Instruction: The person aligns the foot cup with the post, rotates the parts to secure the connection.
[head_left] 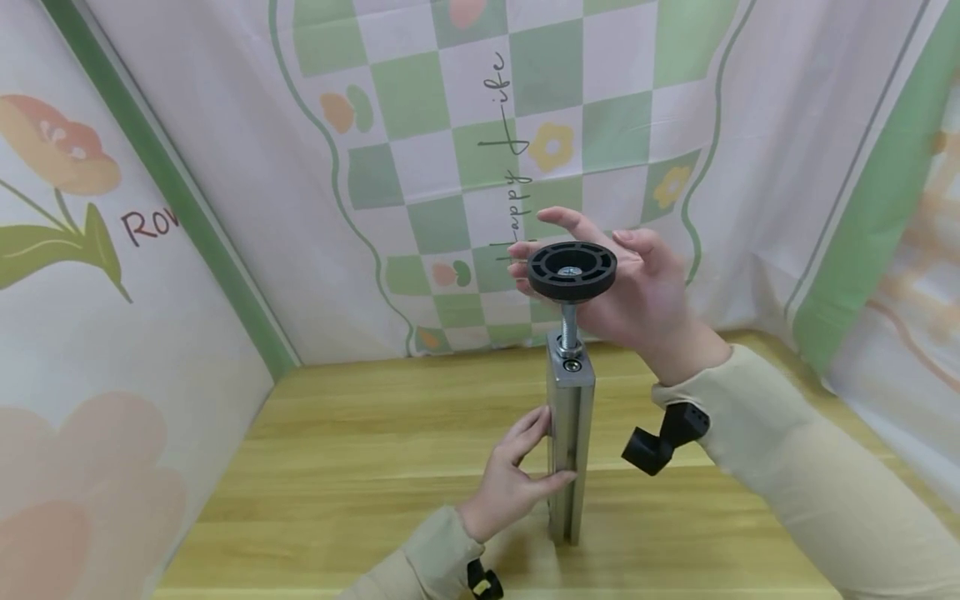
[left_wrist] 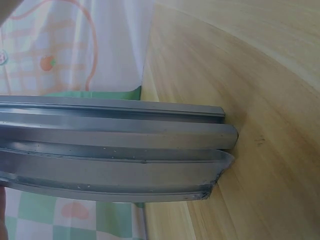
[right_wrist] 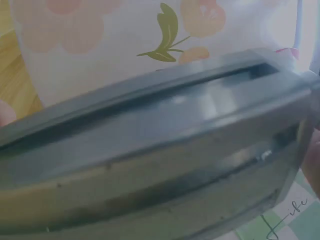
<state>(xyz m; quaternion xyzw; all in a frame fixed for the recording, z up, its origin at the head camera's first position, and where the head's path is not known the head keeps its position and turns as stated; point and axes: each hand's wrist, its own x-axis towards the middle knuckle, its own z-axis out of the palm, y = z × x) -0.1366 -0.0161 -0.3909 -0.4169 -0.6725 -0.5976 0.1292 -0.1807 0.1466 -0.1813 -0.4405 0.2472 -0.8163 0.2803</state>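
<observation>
An aluminium extrusion profile (head_left: 572, 425) stands upright on the wooden table. On its top end sits a black round levelling foot (head_left: 573, 287), joined by a threaded rod (head_left: 568, 323) and a nut. My left hand (head_left: 501, 485) grips the profile around its middle, thumb on the near side and fingers at the left. Behind the foot, my right hand (head_left: 641, 298) is raised with its fingers loosely spread. The left wrist view shows the grooved lower part of the profile (left_wrist: 110, 135) at the tabletop. In the right wrist view the profile (right_wrist: 150, 150) fills the middle, blurred.
The wooden table (head_left: 352, 442) reaches back to a hanging cloth (head_left: 480, 200) with green checks. Printed cloth also hangs at the left and right sides. Black camera mounts sit on both wrists, the right one (head_left: 678, 429) below the sleeve cuff.
</observation>
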